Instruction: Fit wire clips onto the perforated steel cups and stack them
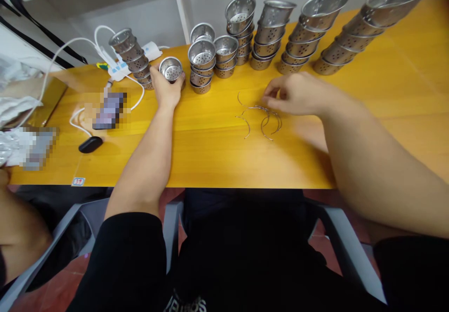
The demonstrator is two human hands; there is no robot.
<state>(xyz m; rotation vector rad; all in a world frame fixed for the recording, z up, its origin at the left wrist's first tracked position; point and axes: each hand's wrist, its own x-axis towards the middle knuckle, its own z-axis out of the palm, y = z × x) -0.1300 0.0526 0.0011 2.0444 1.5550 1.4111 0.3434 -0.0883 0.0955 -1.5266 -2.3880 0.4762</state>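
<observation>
My left hand [167, 87] is wrapped round a perforated metal strainer cup [171, 70] standing on the table, its open top facing up. My right hand [296, 93] hovers at the right of several thin curved metal wires [265, 121] lying loose on the wood. Its fingers are curled and the thumb meets them in a pinch; whatever may be between the tips is too small to make out. Just right of my left hand stands a short stack of strainer cups [201, 66]. A taller, leaning stack of cups [135, 59] is close on its left.
More cup stacks [268, 36] line the back of the yellow table [210, 157], up to a tall one [345, 45] at right. On the left are a phone [110, 111], a black mouse-shaped item [90, 144], a white power strip [118, 70] with cables, and another person's arm [21, 228].
</observation>
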